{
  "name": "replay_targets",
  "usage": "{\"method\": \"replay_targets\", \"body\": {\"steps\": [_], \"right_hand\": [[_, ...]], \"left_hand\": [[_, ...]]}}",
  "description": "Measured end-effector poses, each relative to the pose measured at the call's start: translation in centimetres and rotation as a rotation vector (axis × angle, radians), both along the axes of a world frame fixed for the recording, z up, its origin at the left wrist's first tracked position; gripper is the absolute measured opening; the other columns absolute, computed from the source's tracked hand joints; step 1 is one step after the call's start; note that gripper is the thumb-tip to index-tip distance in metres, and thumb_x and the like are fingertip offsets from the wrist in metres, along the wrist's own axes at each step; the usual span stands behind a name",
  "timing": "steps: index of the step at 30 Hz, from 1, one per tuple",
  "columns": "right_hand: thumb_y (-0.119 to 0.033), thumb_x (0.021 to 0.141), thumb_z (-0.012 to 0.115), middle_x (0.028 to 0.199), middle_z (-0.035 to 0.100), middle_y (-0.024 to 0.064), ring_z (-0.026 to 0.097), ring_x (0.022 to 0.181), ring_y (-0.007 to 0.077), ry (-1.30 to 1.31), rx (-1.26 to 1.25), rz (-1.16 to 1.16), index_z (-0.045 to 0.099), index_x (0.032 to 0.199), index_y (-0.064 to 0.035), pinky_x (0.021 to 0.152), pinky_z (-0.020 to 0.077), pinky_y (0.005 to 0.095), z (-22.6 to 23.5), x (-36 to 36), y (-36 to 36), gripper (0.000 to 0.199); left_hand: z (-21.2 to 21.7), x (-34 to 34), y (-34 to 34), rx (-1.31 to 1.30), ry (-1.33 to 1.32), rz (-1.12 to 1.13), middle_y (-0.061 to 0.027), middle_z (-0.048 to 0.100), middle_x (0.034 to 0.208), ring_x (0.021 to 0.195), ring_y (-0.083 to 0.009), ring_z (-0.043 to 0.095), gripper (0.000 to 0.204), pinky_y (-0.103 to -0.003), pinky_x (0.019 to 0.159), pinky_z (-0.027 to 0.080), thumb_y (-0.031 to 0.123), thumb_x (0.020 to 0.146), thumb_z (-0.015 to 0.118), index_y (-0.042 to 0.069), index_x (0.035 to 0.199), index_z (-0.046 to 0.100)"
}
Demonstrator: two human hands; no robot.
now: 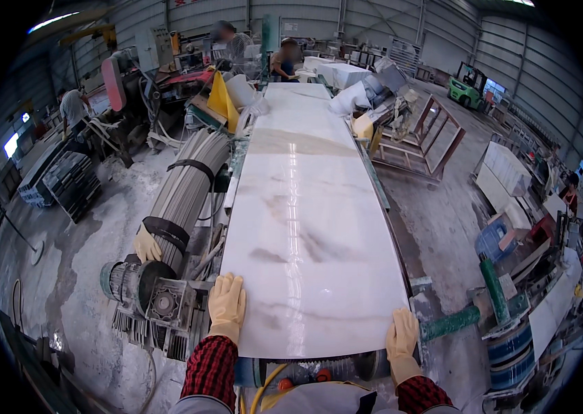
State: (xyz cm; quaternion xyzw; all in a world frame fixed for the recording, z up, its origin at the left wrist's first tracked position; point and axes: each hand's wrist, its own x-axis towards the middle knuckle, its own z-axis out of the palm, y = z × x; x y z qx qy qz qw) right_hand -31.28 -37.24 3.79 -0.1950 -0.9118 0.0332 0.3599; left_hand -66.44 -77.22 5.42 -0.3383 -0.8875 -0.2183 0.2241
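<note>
A long white marble slab (308, 207) with grey veins lies flat on a machine bed and runs away from me. My left hand (226, 303), in a pale yellow glove, lies flat on the slab's near left corner. My right hand (401, 338), gloved the same, presses on the near right corner at the edge. Both sleeves are red and black plaid. Neither hand grasps anything.
A grey electric motor (143, 293) and a ribbed hose bundle (184, 186) with a loose glove on it stand left of the slab. A green lever (474, 314) and blue drum sit right. A metal frame (419, 138), a green forklift (467, 86) and several people stand farther off.
</note>
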Motion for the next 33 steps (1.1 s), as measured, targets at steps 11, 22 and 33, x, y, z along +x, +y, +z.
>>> {"method": "replay_targets", "body": {"steps": [11,22,33], "right_hand": [[-0.004,0.102,0.065,0.13,0.076,0.0226,0.069,0.122,0.0459,-0.027,-0.03,-0.014,0.072,0.125,-0.0022,0.102,0.0512,0.0589,-0.1,0.4,-0.2,0.025],[-0.003,0.102,0.066,0.129,0.075,0.0218,0.069,0.118,0.0455,0.0,-0.007,-0.01,0.072,0.124,-0.0027,0.1,0.0513,0.0576,0.3,0.6,-0.7,0.023],[-0.005,0.105,0.065,0.136,0.076,0.0259,0.069,0.131,0.0492,-0.064,-0.133,-0.025,0.075,0.134,0.0004,0.111,0.0521,0.061,0.3,1.4,-1.0,0.031]], "left_hand": [[-0.4,0.3,-0.1,-0.011,0.039,0.028,-0.0147,0.072,0.146,0.137,-0.0409,0.065,0.038,-0.055,0.11,0.056,0.017,0.103,0.08,0.011,0.14,0.073],[-0.7,0.6,-0.5,-0.01,0.028,0.028,-0.0149,0.072,0.149,0.138,-0.0409,0.065,0.039,-0.054,0.11,0.057,0.017,0.104,0.08,0.011,0.141,0.074],[-0.9,0.8,-0.7,-0.013,-0.008,0.032,-0.0156,0.072,0.151,0.141,-0.0418,0.065,0.039,-0.054,0.113,0.057,0.017,0.105,0.08,0.011,0.143,0.074]]}}
